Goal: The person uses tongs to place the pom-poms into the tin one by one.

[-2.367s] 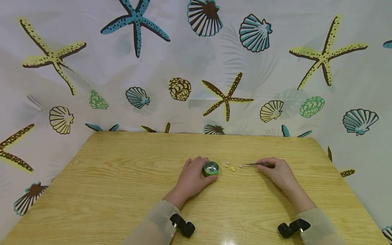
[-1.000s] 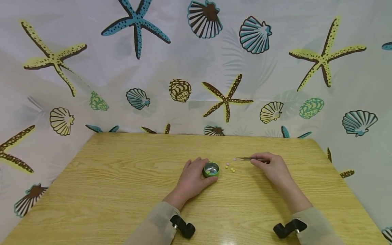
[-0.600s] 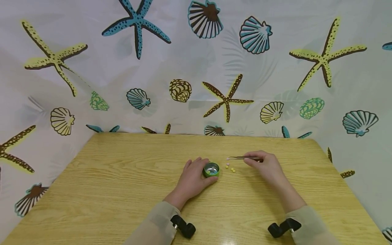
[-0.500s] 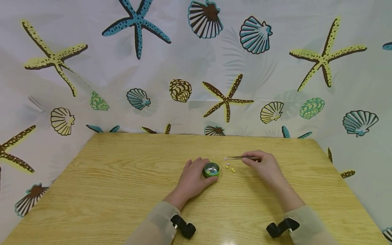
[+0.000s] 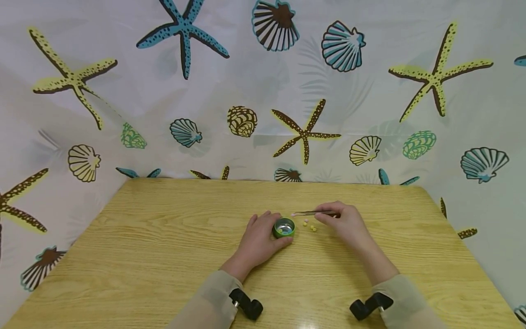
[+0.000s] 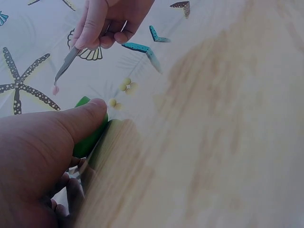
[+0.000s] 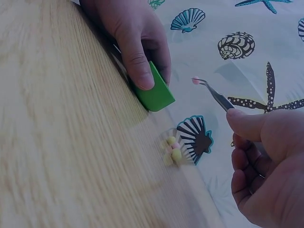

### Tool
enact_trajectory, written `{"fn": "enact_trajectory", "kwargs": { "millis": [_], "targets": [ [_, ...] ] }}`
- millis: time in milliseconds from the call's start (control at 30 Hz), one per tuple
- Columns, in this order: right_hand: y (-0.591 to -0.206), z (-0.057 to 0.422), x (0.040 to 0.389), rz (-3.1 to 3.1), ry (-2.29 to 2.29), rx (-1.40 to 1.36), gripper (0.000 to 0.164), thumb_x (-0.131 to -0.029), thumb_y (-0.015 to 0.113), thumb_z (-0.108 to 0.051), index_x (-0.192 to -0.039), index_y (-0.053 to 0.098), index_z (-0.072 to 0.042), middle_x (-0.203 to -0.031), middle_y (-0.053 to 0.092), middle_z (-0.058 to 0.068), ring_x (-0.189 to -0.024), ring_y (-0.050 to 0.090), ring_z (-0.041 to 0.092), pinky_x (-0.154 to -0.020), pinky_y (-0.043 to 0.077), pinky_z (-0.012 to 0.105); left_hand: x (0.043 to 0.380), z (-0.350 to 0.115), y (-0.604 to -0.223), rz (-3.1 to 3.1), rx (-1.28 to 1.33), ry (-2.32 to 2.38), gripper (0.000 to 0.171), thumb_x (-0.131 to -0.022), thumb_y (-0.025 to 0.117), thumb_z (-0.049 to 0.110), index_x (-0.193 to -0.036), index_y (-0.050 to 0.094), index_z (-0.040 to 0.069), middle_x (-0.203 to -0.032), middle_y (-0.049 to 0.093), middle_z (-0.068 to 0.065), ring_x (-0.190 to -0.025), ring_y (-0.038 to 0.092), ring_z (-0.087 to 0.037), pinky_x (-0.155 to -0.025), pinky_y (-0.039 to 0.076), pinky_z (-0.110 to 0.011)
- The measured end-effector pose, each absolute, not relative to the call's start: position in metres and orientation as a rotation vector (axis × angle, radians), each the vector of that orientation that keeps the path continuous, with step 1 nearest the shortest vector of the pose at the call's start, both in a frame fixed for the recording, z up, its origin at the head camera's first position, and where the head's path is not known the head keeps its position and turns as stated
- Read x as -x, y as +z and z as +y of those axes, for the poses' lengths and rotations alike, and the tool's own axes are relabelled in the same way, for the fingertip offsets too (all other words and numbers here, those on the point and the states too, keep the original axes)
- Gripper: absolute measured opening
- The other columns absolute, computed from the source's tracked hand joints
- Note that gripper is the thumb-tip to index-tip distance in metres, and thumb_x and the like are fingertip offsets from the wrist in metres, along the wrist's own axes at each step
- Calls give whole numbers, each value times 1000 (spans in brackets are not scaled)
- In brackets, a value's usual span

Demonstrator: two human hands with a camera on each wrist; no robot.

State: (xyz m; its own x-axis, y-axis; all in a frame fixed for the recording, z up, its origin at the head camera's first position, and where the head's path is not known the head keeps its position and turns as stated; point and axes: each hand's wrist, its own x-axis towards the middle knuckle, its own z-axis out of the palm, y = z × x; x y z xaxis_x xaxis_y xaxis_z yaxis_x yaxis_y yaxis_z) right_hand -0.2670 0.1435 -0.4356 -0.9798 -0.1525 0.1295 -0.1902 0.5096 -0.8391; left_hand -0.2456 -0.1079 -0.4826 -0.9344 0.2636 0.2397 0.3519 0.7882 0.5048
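A small round tin, green outside and silvery inside, stands on the table with a yellow ball in it. My left hand grips it from the left, thumb and fingers around its wall. My right hand pinches bent-tip tweezers that point left. At their tips a small pink ball is held up off the table, close to the tin's upper right rim in the head view. To the right of the tin lie several loose balls, among them a yellow ball and a pink ball.
The wooden table reaches back to a white cloth printed with starfish and shells. More of this cloth hangs along the left and right sides. Each sleeve carries a black wrist mount.
My right hand has lifted the pink ball with the tweezers and carried it left, from beyond the loose balls to near the tin. The left hand and tin have stayed in place.
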Motion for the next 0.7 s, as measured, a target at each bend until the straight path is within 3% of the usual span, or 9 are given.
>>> {"fn": "enact_trajectory", "kwargs": {
  "millis": [700],
  "targets": [
    [-445,134,265,-2724,1529,-324,11,-93,75,-25,-103,79,-22,-102,68,-3,-89,57,22,-73,48,35,246,-108,-482,-2842,476,-837,72,-89,75,51,-143,55,9,-145,55,-9,-144,38,-30,-122,15,-52]
  ]
}}
